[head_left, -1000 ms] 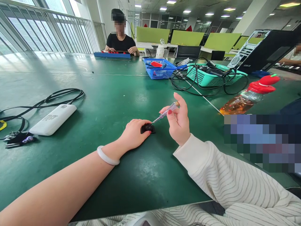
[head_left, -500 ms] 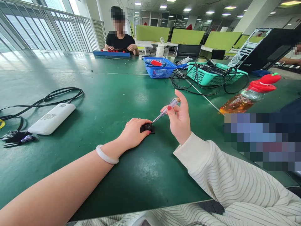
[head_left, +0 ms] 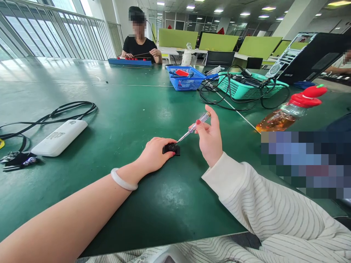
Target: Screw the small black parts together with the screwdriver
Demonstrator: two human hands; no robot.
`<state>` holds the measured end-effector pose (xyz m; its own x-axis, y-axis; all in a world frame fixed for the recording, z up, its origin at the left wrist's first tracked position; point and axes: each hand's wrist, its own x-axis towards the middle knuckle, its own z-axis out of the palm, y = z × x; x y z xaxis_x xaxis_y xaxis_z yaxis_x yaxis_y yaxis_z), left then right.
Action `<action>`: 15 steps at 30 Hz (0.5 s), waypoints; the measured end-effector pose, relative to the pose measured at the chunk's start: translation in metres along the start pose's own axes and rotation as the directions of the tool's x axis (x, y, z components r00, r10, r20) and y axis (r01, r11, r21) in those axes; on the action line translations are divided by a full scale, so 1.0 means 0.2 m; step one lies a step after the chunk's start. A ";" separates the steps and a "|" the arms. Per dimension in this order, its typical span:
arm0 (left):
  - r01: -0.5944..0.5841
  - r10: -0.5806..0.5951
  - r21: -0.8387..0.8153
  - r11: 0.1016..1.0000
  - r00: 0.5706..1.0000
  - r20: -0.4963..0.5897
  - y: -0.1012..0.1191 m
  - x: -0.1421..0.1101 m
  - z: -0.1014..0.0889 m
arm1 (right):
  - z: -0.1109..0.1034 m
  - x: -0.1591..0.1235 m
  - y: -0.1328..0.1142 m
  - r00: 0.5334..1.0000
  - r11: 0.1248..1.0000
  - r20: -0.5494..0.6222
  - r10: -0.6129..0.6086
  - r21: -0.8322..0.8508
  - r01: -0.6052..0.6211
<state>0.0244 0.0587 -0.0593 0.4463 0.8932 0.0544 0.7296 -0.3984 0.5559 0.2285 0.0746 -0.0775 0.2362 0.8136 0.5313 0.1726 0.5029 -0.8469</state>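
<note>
The screwdriver (head_left: 193, 128) has a clear, smooth handle tapering into a thin metal shaft. The black block (head_left: 172, 148) is small and squarish, its top uneven and glinting. Both are over a glossy green table (head_left: 170, 204), scuffed pale near its front. A smooth white bracelet (head_left: 124, 180) circles the left wrist; a ribbed, striped sleeve (head_left: 263, 193) covers the right arm.

The table's near edge runs well below both hands. Bare green surface lies around the block, out to a rounded white power bank (head_left: 60, 138) on the left, a red-capped bottle (head_left: 279, 117) on the right and 2 plastic baskets (head_left: 189, 86) beyond.

The left hand (head_left: 155, 155) pinches the block against the table, thumb on its near side, fingers along its far side. The right hand (head_left: 210, 141) pinches the handle between thumb and fingers, the index finger bent upward beside its end. The shaft slants down to the block's far edge, near the left fingertips; whether the tip touches, I cannot tell.
</note>
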 end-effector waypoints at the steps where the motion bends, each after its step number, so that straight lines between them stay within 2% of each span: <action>1: -0.002 0.002 0.001 1.000 1.000 -0.001 0.00 0.00 0.00 | 0.00 0.00 0.00 1.000 1.000 -0.002 0.005 -0.006 -0.005; 15: -0.009 0.009 -0.005 1.000 1.000 0.002 0.00 0.00 0.00 | 0.00 0.00 0.02 0.998 0.999 -0.047 0.030 -0.012 -0.031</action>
<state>0.0249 0.0591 -0.0597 0.4539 0.8892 0.0574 0.7230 -0.4053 0.5595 0.2288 0.0767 -0.0811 0.2860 0.8139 0.5057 0.1766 0.4740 -0.8627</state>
